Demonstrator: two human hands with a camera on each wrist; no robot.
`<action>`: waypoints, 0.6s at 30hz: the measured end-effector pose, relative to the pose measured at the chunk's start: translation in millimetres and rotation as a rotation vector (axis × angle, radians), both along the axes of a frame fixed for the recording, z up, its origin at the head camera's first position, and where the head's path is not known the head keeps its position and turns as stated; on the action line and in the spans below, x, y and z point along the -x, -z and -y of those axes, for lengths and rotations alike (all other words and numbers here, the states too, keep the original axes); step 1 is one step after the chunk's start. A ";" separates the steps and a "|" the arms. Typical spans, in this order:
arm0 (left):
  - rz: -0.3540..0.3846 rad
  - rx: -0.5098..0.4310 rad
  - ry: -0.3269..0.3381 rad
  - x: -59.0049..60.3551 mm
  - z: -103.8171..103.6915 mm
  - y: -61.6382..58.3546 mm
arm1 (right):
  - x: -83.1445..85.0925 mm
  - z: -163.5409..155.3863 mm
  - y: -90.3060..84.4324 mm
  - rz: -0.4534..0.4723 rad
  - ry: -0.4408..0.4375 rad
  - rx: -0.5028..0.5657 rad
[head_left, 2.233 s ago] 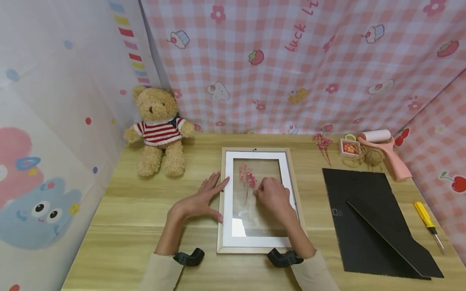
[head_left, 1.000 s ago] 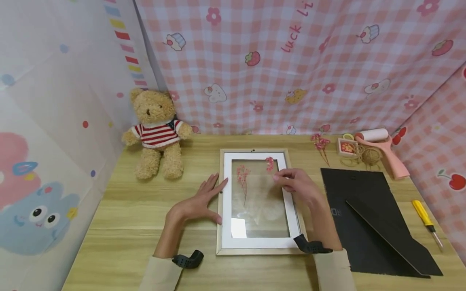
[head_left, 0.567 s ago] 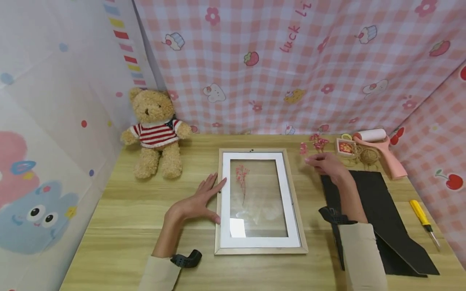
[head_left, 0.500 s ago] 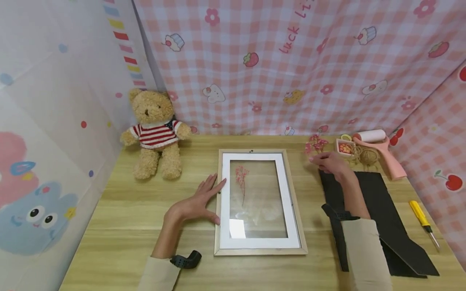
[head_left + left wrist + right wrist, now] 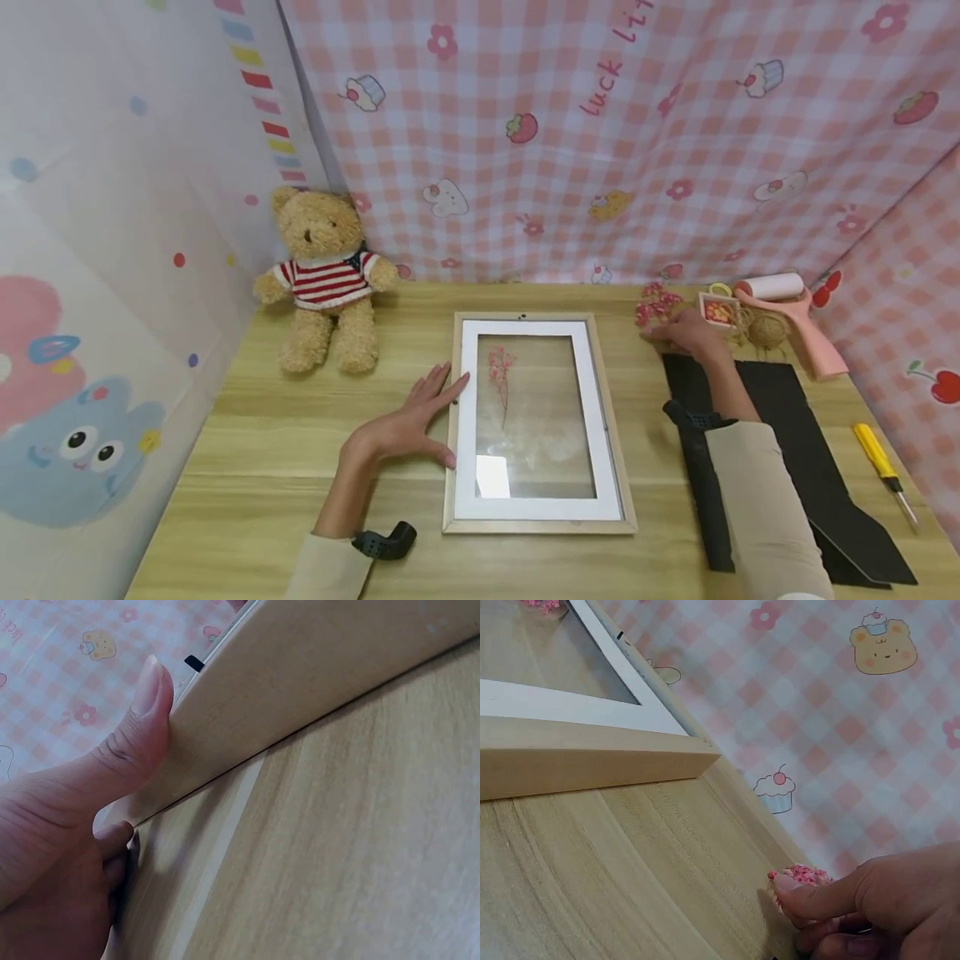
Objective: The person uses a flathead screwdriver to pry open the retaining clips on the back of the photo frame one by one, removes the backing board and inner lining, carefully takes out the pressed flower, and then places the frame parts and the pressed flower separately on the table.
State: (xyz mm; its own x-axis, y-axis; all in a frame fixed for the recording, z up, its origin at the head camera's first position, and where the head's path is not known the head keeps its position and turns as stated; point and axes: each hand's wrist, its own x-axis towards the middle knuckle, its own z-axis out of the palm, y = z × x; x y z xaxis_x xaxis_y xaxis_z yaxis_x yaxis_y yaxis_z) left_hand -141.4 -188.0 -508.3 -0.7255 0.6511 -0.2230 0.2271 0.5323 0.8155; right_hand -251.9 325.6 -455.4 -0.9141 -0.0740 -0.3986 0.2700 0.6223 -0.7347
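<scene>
A wooden picture frame (image 5: 540,527) with a white mat lies flat at the middle of the table. On its glass lies a pink dried flower sprig (image 5: 500,367) with a thin stem. My left hand (image 5: 401,425) rests against the frame's left side, fingers spread and thumb touching the wooden edge (image 5: 300,682). At the back right, my right hand (image 5: 693,333) pinches a pink flower sprig (image 5: 802,874) between thumb and fingers, low over the table. More pink blossoms (image 5: 658,298) show just beyond the fingertips; their stems are hidden by the hand.
Right of the frame lies a black backing board (image 5: 780,433), partly under my right sleeve. Behind it are a small flower box (image 5: 717,310), a twine ball (image 5: 767,331) and a pink-handled roller (image 5: 813,337). A yellow screwdriver (image 5: 873,450) lies far right; a teddy bear (image 5: 326,283) sits back left.
My right hand has lifted a pink sprig from the frame's glass and carried it to the back right, beside the other blossoms. My left hand has stayed at the frame's left side.
</scene>
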 end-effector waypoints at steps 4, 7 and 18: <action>0.003 0.016 0.005 -1.7 -1.5 -4.8 | 0.9 1.6 -0.9 -0.034 0.003 -0.072; -0.001 0.025 0.011 -3.9 -2.2 -10.8 | -2.9 4.1 -3.2 -0.110 -0.009 -0.149; 0.004 0.014 0.004 -3.8 -0.9 -10.2 | -40.2 40.8 -9.1 -0.225 0.209 0.155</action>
State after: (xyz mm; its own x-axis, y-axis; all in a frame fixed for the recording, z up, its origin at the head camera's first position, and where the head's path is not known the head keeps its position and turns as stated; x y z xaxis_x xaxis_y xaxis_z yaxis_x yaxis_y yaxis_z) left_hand -137.6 -187.0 -498.0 -0.7220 0.6508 -0.2350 0.2259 0.5427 0.8090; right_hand -211.7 284.8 -446.2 -0.9796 0.0804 -0.1843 0.2007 0.4469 -0.8718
